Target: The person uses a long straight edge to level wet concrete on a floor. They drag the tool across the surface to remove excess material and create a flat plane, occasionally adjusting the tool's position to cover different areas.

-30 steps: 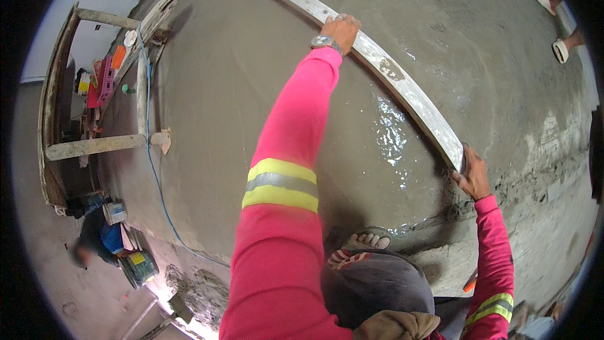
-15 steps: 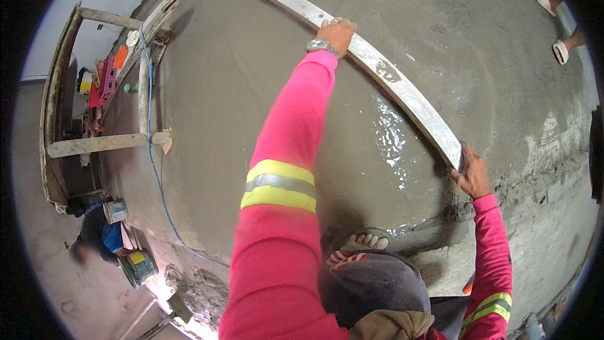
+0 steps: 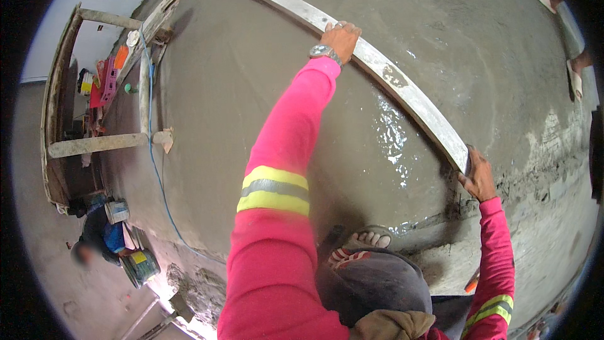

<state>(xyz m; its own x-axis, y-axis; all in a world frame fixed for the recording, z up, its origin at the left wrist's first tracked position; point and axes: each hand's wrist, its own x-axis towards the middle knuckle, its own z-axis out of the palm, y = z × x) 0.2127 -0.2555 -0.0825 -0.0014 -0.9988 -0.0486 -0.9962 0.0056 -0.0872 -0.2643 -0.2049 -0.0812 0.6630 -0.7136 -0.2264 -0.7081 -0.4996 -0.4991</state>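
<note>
A long, pale metal screed bar, smeared with mortar, lies across wet grey concrete. It runs from the far left to the near right, bowed by the lens. My left hand, a watch at its wrist, is closed over the bar around its middle. At its near right end, my right hand is wrapped round the tip, the thumb on the near side. Glossy wet patches shine on the concrete just inside the bar. My bent knee and sandalled foot are below, at the concrete's near edge.
On the left stands a wooden frame with a blue cord trailing from it. Past it are a pink crate, buckets and a crouching person. Another person's sandalled foot is at the far right.
Both my hands and the bar have shifted slightly to the right. At the far right, the other person's feet have moved a little outward.
</note>
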